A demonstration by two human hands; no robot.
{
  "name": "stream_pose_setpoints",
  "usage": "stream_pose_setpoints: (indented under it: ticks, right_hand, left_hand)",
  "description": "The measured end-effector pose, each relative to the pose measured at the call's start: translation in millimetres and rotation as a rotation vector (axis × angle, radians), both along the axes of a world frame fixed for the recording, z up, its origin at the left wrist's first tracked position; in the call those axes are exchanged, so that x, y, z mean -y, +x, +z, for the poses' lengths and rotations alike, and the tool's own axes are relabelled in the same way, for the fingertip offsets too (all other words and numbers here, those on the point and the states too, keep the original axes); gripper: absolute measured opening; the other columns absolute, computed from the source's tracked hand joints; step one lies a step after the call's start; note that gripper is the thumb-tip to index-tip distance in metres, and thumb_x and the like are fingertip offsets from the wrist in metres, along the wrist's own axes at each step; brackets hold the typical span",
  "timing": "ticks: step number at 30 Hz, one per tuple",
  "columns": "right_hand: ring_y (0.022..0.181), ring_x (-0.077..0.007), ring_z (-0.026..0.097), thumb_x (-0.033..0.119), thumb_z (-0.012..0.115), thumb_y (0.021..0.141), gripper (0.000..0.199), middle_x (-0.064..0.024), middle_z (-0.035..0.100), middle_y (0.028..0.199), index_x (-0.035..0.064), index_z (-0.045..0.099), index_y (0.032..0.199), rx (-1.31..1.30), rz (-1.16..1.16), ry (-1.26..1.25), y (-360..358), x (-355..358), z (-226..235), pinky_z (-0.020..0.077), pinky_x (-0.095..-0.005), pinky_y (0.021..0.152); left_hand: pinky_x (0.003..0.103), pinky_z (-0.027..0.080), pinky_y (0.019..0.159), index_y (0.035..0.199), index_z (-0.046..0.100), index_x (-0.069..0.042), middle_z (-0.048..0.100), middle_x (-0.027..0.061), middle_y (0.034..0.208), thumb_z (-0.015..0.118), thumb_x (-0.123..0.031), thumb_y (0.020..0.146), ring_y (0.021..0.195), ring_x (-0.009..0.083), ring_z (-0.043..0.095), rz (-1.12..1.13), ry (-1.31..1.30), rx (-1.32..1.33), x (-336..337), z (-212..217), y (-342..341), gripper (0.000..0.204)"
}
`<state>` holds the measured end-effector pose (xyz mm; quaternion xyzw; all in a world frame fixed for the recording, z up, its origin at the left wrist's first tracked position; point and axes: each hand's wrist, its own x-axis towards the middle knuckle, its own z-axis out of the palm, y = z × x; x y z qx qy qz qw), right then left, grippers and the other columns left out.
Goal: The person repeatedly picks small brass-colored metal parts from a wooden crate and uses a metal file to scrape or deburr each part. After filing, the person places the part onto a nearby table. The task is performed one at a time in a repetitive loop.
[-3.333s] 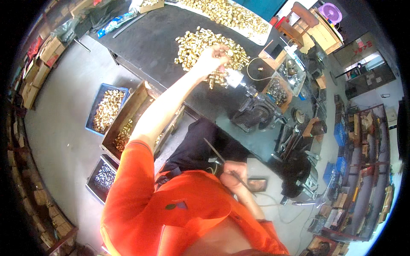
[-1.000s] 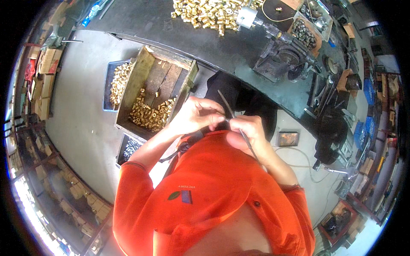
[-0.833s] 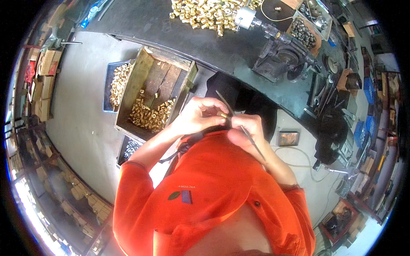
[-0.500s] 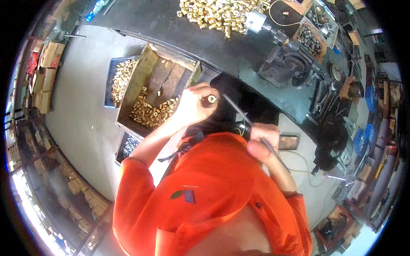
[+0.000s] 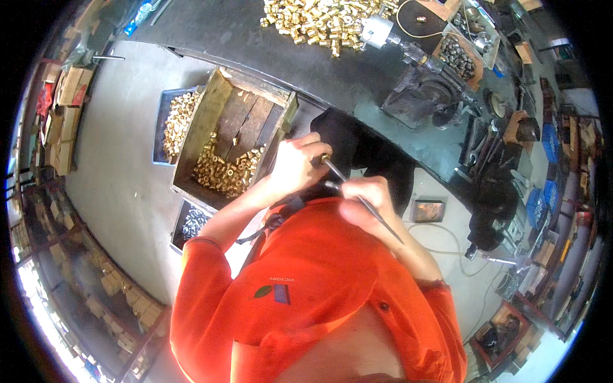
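My left hand [image 5: 295, 163] is closed around a small brass fitting [image 5: 326, 157], its end showing between thumb and fingers. In my right hand [image 5: 366, 196] is a thin grey metal rod, perhaps a file [image 5: 384, 224], held slantwise. Its upper end meets the fitting; whether it goes into the bore or only touches the mouth, I cannot tell. The lower end sticks out past my right wrist. Just left of my left hand stands a wooden crate [image 5: 186, 153] with many brass fittings [image 5: 225, 171] heaped in its near part.
A blue bin [image 5: 159, 131] of brass pieces stands left of the crate, and a smaller bin [image 5: 193, 217] of silvery parts is nearer. On the dark workbench [image 5: 223, 41] lie a large brass pile [image 5: 313, 22] and a drill-like machine [image 5: 418, 57]. A cable [image 5: 440, 231] crosses the floor.
My right hand has moved left and up, bringing the rod's end to the brass fitting. My left hand has turned, so the fitting's open end no longer faces up at me.
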<state>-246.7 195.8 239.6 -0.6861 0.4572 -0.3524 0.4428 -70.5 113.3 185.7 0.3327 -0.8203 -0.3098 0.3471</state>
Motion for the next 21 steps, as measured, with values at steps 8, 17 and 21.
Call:
stream_pose_setpoints:
  ticks: [8, 17, 21]
  right_hand:
    - [0.046, -0.0286, 0.042, 0.027, 0.064, 0.076, 0.039, -0.0102, 0.035, 0.054, 0.0053, 0.037, 0.06, -0.075, -0.018, -0.143, -13.0, -11.2, 17.2, 0.0296, -0.0372, 0.044]
    - [0.045, -0.0262, 0.037, 0.018, 0.062, 0.075, 0.035, -0.0096, 0.034, 0.054, 0.0048, 0.035, 0.058, -0.013, -0.081, -0.12, -9.7, -20.4, 31.2, 0.0254, -0.0359, 0.044]
    - [0.044, -0.0238, 0.035, 0.002, 0.057, 0.064, 0.025, -0.0094, 0.031, 0.052, 0.0031, 0.034, 0.056, -0.032, -0.139, -0.102, -8.9, -19.3, 19.2, 0.0253, -0.0341, 0.044]
  left_hand:
    - [0.029, 0.039, 0.047, 0.081, 0.066, -0.007, 0.052, 0.0072, 0.063, 0.067, -0.005, 0.062, 0.049, 0.018, 0.047, 0.025, 0.014, 0.097, 21.2, -6.9, 7.2, 0.019]
    - [0.037, 0.049, 0.059, 0.081, 0.068, -0.006, 0.063, 0.0146, 0.072, 0.065, -0.013, 0.068, 0.064, 0.0302, 0.062, 0.089, -0.244, 0.047, 127.7, -1.9, -39.1, 0.015]
    - [0.026, 0.049, 0.058, 0.111, 0.062, -0.002, 0.067, 0.0096, 0.073, 0.064, -0.016, 0.082, 0.058, 0.011, 0.06, 0.087, 0.272, 0.041, 204.8, 55.9, -67.9, 0.033]
